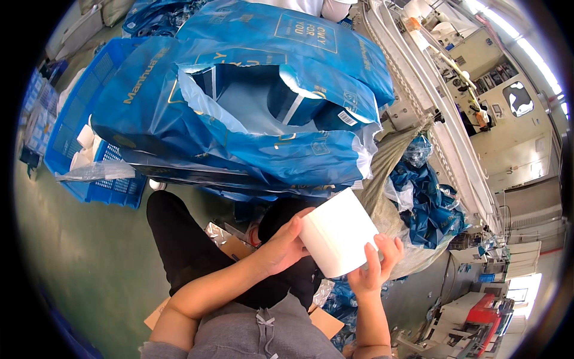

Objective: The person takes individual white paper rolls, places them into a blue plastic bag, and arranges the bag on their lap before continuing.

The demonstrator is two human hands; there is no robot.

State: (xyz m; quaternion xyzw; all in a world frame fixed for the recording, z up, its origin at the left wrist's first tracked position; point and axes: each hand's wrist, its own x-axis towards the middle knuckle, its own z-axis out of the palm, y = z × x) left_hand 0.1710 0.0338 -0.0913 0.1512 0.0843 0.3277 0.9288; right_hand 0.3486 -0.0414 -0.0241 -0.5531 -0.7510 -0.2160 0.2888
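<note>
Above my lap, a white paper roll (pixel 338 233) is held between my two hands, tilted on its side. My left hand (pixel 286 244) presses on its left end. My right hand (pixel 378 263) grips its lower right end with curled fingers. Just beyond the roll lies a big blue plastic bag (pixel 251 152), its top torn open in a ragged hole. Blue packages (pixel 299 105) show inside the hole. The faces of the roll's two ends are hidden from me.
A blue plastic crate (pixel 60 140) with white rolls (pixel 85 136) stands at the left. At the right, a sack (pixel 388 218) holds crumpled blue film (pixel 427 209). A metal conveyor (pixel 427 102) runs past it. Cardboard (pixel 236 246) lies by my legs. Another person (pixel 293 5) is at the far side.
</note>
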